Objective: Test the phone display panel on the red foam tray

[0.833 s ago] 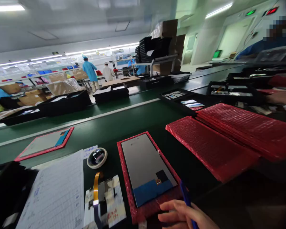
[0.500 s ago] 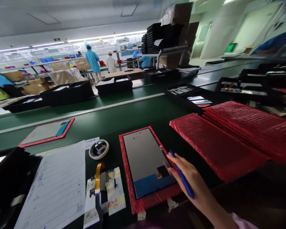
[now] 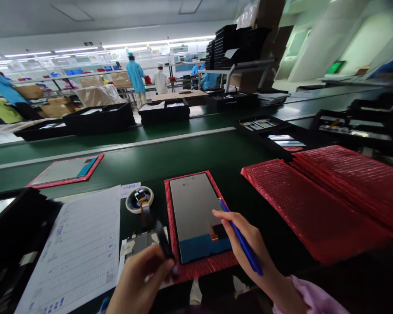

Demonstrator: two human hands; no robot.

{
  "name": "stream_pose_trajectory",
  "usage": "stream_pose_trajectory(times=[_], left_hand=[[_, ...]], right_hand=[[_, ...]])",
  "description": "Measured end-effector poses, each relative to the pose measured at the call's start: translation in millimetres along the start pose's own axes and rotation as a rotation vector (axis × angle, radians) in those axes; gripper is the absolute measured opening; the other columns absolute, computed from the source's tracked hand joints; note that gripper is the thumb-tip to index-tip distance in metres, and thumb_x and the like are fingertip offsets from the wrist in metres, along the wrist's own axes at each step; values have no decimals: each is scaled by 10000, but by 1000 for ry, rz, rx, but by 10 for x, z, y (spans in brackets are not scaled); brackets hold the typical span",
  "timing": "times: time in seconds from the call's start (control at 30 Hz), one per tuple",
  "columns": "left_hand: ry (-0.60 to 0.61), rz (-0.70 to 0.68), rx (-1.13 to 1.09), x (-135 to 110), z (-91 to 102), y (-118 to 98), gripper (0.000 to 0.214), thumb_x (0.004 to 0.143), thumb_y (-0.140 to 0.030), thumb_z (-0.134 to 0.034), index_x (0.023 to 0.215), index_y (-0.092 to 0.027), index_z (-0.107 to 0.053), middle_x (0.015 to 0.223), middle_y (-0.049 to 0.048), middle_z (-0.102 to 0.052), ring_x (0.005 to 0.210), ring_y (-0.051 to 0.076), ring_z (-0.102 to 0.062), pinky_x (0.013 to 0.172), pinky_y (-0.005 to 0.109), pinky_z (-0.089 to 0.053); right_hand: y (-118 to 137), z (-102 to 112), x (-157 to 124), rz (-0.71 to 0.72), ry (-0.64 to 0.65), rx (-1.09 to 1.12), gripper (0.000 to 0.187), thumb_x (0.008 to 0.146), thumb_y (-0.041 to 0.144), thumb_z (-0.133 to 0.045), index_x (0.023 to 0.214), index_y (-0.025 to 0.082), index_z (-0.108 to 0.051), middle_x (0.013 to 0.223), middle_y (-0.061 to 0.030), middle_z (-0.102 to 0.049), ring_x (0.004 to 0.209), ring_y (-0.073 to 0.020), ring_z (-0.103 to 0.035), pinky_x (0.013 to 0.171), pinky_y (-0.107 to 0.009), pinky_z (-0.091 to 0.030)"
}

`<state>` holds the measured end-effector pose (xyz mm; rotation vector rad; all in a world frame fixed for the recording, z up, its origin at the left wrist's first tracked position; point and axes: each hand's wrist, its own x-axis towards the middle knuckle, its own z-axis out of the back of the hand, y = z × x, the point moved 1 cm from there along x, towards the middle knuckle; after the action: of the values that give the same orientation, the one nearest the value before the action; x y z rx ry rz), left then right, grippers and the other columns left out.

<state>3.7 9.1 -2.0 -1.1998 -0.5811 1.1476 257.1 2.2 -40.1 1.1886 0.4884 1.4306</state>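
A display panel (image 3: 196,205), grey with a blue band at its near end, lies on a red bubble-wrap sheet (image 3: 212,272). Over its right edge, my right hand (image 3: 249,240) is closed round a slim blue pen-shaped tool (image 3: 245,248), whose tip is at the panel's edge. My left hand (image 3: 144,274) pinches a dark, motion-blurred ribbon cable (image 3: 163,240) left of the panel's near corner. Behind the fingers, a small circuit board (image 3: 140,242) with tape pieces is partly hidden. A roll of tape (image 3: 139,199) with small metallic parts inside stands just beyond the board.
Printed sheets (image 3: 85,240) and a black tray (image 3: 13,226) lie to the left. Red bubble-wrap bags (image 3: 308,200) are stacked at right. Another panel (image 3: 65,169) rests on the green bench (image 3: 150,155). Black trays (image 3: 163,114) stand beyond; people work in the background.
My left hand has come into view and taken hold of the ribbon cable, lifting it off the board. My right hand has shifted slightly, bringing the blue tool's tip to the panel's edge.
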Motion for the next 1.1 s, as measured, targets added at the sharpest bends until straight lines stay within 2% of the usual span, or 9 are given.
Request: stream_pose_trajectory(times=[0.1, 0.2, 0.3, 0.43, 0.5, 0.57, 0.67, 0.87, 1.1], left_hand=[[-129, -109, 92, 361, -124, -200, 235, 767, -381, -628, 667, -205, -510, 597, -18, -584, 566, 132, -563, 540, 232, -450], [-115, -128, 122, 579, -212, -321, 170, 739, -323, -614, 672, -199, -520, 614, -15, -592, 573, 133, -530, 538, 236, -408], [-73, -114, 129, 678, -254, -364, 158, 749, -258, -631, 649, -193, -528, 598, -21, -593, 583, 132, -526, 538, 230, -375], [-61, -157, 416, 712, -372, -261, 158, 762, -180, -692, 645, -178, -586, 658, -15, -632, 598, 127, -558, 549, 227, -390], [-86, -364, 687, 721, -487, -108, 213, 728, -350, -786, 762, -188, -653, 819, 21, -695, 703, 171, -630, 617, 258, -461], [-141, -780, 972, 731, -615, 83, 518, 655, -606, -784, 986, -221, -684, 1010, 69, -726, 871, 249, -670, 733, 335, -517], [-256, -1052, 1287, 778, -725, 333, 670, 801, -658, -624, 1359, -301, -520, 1265, 69, -663, 1146, 281, -597, 914, 411, -483], [-309, -900, 1259, 888, -676, 270, 500, 913, -566, -520, 1332, -297, -559, 1319, 54, -634, 1214, 267, -557, 954, 422, -473], [-132, -830, 899, 891, -634, 186, 310, 925, -310, -533, 1210, -245, -634, 1219, 58, -676, 1145, 235, -600, 966, 436, -546]], right_hand=[[299, -28, 174, -259, 330, 413, 267, 998, 415, -475, 1075, 212, -630, 974, -65, -728, 788, -176, -713, 611, -253, -580], [400, -91, 374, -330, 604, 498, 271, 825, 303, -710, 1055, 184, -632, 884, -36, -715, 769, -159, -688, 646, -220, -542], [309, -153, 535, -357, 738, 432, 258, 713, 182, -753, 944, 171, -636, 792, 3, -684, 715, -131, -645, 636, -196, -483], [111, -160, 696, -345, 722, 291, 113, 702, 145, -681, 766, 167, -591, 641, 44, -560, 555, -88, -495, 484, -180, -326], [21, -129, 786, -316, 672, 249, 107, 711, 150, -663, 711, 168, -557, 608, 53, -505, 546, -80, -440, 495, -187, -306], [-60, -102, 865, -306, 635, 238, 149, 722, 199, -672, 689, 171, -530, 614, 48, -505, 563, -85, -445, 525, -194, -333], [-175, -100, 909, -400, 619, 355, 229, 722, 300, -707, 698, 176, -516, 674, 15, -575, 622, -128, -560, 595, -225, -434], [-377, -73, 807, -455, 621, 366, 213, 730, 276, -725, 728, 175, -538, 714, -6, -616, 668, -160, -605, 620, -240, -458], [-302, 90, 785, -318, 722, 38, 98, 789, 133, -614, 703, 162, -578, 675, 19, -590, 627, -118, -515, 570, -203, -371]])
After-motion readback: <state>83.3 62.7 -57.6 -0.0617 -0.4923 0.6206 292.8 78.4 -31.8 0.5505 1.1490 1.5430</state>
